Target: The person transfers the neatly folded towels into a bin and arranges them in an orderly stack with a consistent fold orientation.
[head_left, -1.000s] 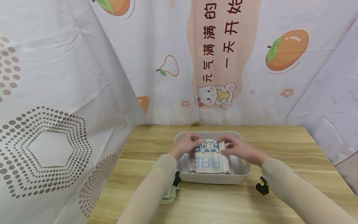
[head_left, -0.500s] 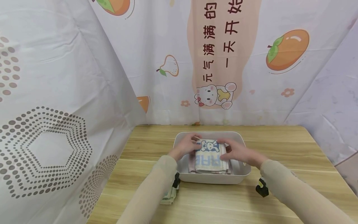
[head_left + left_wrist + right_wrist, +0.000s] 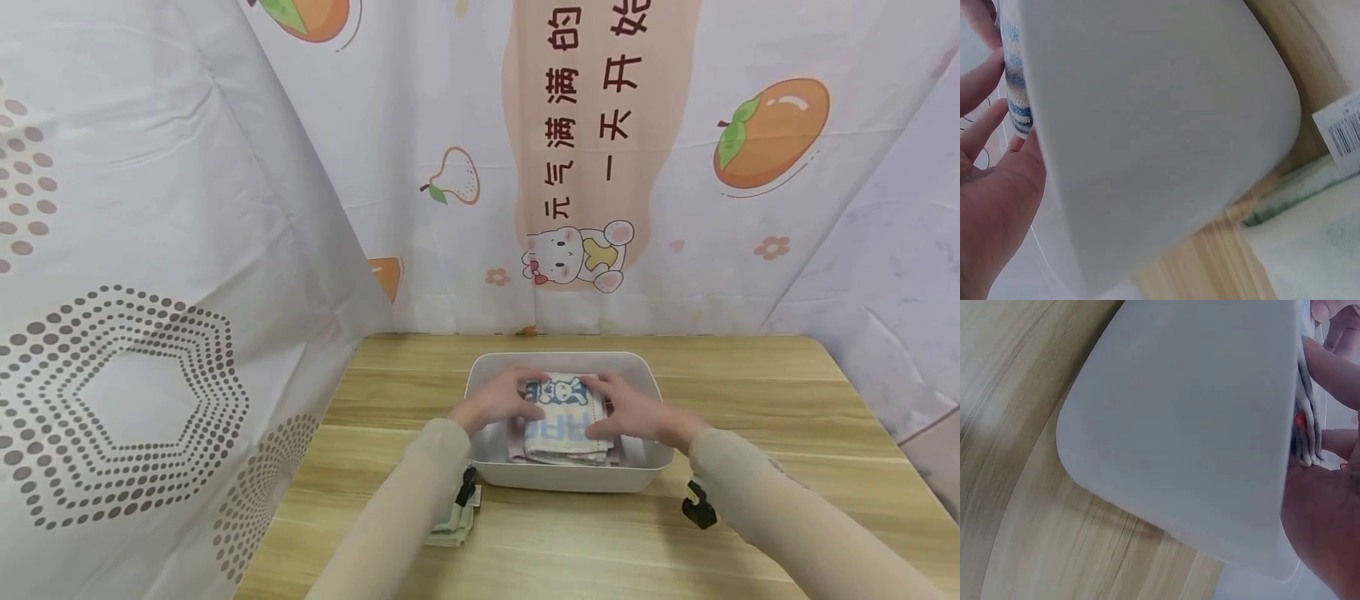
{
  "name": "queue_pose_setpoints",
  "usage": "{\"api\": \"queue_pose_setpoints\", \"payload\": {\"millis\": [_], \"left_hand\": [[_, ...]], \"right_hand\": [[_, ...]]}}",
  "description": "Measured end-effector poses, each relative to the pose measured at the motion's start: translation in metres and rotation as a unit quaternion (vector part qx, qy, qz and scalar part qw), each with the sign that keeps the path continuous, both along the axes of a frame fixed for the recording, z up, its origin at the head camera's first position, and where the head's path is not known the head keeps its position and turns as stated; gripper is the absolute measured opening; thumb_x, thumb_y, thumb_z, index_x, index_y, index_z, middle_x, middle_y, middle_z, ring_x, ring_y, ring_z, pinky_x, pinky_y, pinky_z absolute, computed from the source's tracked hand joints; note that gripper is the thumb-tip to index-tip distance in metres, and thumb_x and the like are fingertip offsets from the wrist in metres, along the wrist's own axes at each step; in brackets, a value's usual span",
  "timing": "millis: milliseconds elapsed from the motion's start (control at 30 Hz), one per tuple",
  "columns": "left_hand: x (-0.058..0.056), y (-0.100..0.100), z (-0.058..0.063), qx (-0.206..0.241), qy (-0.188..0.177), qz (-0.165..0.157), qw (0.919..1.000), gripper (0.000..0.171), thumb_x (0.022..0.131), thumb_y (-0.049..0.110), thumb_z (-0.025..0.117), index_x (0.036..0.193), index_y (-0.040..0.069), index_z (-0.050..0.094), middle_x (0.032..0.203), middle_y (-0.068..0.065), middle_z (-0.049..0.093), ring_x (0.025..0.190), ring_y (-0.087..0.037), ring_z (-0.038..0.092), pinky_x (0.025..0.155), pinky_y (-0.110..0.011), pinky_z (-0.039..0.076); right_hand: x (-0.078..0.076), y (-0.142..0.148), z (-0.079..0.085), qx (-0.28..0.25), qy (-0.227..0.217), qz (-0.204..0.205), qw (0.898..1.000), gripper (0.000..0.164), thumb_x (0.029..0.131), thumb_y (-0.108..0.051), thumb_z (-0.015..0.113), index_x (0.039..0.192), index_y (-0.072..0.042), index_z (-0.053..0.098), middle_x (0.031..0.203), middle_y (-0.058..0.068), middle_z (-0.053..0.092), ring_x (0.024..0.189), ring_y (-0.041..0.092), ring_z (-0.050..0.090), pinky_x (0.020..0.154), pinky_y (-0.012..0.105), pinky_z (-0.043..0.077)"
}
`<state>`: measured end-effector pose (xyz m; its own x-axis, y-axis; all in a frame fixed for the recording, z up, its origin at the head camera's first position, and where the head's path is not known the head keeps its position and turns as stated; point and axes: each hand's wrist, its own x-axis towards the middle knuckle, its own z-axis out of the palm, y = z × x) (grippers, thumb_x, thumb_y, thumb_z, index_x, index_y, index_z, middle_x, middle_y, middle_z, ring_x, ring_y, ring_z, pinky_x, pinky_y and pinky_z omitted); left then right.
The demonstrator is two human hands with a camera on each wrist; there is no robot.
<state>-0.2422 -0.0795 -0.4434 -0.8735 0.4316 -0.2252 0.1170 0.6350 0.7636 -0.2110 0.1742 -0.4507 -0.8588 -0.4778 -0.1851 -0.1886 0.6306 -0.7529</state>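
Left of the bin (image 3: 566, 480), low in the middle of the frame, your folded pale-green cloth (image 3: 453, 528) lies on the tabletop. Next, your left hand (image 3: 495, 402) has shifted inward, thumb and fingers spread over the left edge of the folded blue-and-white towel (image 3: 562, 419). That towel sits inside the bin, just below center frame. Farther right, your right hand (image 3: 637, 410) has also closed in, fingers spread and touching; any grip underneath you can't tell. It reads as steadying the towel.
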Motion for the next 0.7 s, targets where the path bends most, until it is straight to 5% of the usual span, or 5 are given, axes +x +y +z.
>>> {"api": "queue_pose_setpoints", "payload": {"millis": [167,433,700], "left_hand": [[0.001,0.0,-0.005,-0.054,0.024,-0.033,0.9977,0.075,0.071,0.032,0.08,0.138,0.024,0.046,0.143,0.0,0.033,0.125,-0.019,0.036,0.104,-0.038,0.029],[0.006,0.006,-0.005,-0.12,0.064,-0.089,0.9867,0.087,0.072,0.037,0.08,0.144,0.017,0.035,0.145,-0.005,0.026,0.127,-0.019,0.032,0.104,-0.035,0.03],[0.009,0.006,-0.012,-0.149,0.08,-0.113,0.9791,0.093,0.071,0.04,0.08,0.146,0.015,0.031,0.149,-0.002,0.017,0.128,-0.017,0.032,0.103,-0.031,0.031]], "right_hand": [[0.001,-0.003,-0.001,0.046,0.013,0.008,0.999,0.099,0.075,-0.046,0.074,0.148,-0.009,0.02,0.149,0.025,0.011,0.132,0.044,0.02,0.101,0.06,0.024],[0.002,-0.006,-0.005,0.09,0.036,0.009,0.995,0.1,0.075,-0.047,0.074,0.148,-0.006,0.02,0.147,0.029,0.012,0.129,0.047,0.025,0.097,0.062,0.029],[0.004,-0.006,-0.009,0.12,0.062,0.008,0.991,0.102,0.072,-0.05,0.075,0.147,-0.003,0.023,0.146,0.029,0.02,0.129,0.047,0.024,0.098,0.065,0.022]]}}
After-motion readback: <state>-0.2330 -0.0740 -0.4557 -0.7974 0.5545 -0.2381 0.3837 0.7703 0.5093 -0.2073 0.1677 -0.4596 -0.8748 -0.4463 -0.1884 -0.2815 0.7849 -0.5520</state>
